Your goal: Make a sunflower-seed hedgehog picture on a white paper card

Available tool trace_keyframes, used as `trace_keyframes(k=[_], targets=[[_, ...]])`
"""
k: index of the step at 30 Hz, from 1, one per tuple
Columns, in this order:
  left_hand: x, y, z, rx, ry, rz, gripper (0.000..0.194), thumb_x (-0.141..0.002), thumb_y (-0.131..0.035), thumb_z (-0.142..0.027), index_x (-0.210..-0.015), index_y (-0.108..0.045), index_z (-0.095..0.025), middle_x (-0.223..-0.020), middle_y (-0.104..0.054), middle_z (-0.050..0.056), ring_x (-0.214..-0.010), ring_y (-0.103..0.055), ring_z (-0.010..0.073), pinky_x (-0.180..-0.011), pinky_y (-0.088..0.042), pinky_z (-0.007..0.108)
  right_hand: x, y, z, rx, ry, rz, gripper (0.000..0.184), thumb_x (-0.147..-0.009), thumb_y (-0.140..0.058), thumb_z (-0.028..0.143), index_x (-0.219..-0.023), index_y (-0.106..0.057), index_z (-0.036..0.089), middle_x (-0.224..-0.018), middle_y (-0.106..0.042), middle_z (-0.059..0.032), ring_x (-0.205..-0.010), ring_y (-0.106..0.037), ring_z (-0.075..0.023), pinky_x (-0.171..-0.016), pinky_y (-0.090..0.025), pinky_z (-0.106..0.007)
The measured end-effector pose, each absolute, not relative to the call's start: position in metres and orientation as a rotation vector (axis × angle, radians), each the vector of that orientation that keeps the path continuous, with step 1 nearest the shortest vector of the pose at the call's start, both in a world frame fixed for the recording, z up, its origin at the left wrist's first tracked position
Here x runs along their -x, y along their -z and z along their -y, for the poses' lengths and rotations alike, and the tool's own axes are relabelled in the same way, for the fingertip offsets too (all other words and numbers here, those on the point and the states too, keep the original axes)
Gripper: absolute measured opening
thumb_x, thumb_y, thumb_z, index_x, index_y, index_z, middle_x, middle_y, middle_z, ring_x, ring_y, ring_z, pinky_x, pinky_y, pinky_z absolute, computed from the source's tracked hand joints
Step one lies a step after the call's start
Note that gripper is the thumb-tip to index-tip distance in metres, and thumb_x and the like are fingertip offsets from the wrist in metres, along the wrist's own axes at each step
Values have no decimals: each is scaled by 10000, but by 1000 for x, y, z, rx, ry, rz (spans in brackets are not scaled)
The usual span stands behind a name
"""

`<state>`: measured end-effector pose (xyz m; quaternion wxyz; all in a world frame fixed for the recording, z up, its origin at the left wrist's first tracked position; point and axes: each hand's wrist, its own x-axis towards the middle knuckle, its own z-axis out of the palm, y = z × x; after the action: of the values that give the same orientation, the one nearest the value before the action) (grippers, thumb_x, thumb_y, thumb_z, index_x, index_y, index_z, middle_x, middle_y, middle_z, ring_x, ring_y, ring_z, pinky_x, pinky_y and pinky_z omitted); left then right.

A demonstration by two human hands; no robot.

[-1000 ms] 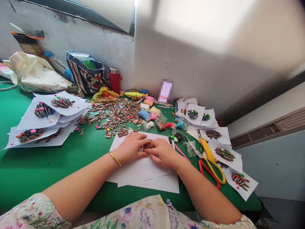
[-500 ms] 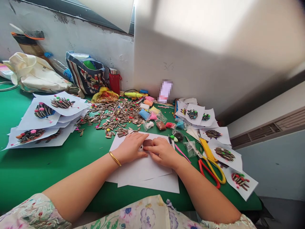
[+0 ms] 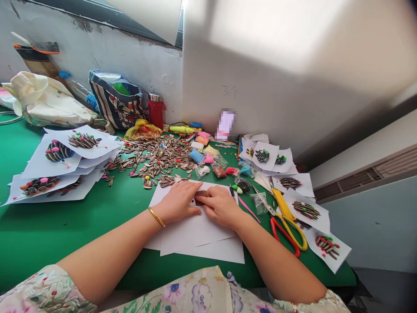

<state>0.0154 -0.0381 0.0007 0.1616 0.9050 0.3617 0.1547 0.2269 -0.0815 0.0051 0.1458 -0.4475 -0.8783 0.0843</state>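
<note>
The grip of the left hand (image 3: 180, 201) is slack, thumb parted from fingers on white paper (image 3: 195, 232); whether the right hand (image 3: 222, 207), forefinger on a brown patch (image 3: 200, 201) at the frame's centre, pinches anything I cannot tell. Seeds (image 3: 166, 152) (a thick scatter) lie beyond, scissors (image 3: 276, 213) at right, on a green worktop (image 3: 65, 237) by a pale wall (image 3: 260, 93). Both forearms (image 3: 114, 248) slant inward.

The one camera, worn on the person's head, looks out above a cream floral fabric garment (image 3: 202, 295) along the bottom edge, facing forward and down over a green-topped table (image 3: 48, 230) — near enough that bare forearms (image 3: 114, 252) run in from below to the left hand (image 3: 182, 200) and right hand (image 3: 222, 206) around mid-frame. Its wide view spans a cream cloth bag (image 3: 52, 102) at left, a brown slatted vent (image 3: 368, 178) at right — and the pale wall (image 3: 270, 87) behind.
</note>
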Motion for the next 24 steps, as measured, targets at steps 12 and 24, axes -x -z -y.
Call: trace_keyframes(k=[12, 24], targets=[[-16, -1, 38, -2575, -448, -1036, 716, -733, -789, -426, -1355, -495, -230, -1383, -580, 111, -1292, -513, 314, -1073, -395, 455, -223, -5, 79, 1352, -234, 2499, 391, -901, -577, 191, -1272, -667, 280, -988, -569, -61, -966, -469, -224, -884, -348, -379], [-14, 4, 36, -2588, -472, -1008, 777, -727, -801, -444, -1396, -458, -248, -1382, -584, 93, -1295, -510, 311, -1080, -383, 462, -234, -14, 80, 1407, -164, 2456, 335, -909, -578, 198, -1205, -692, 305, -933, -546, -45, -911, -466, -212, -819, -330, -371]])
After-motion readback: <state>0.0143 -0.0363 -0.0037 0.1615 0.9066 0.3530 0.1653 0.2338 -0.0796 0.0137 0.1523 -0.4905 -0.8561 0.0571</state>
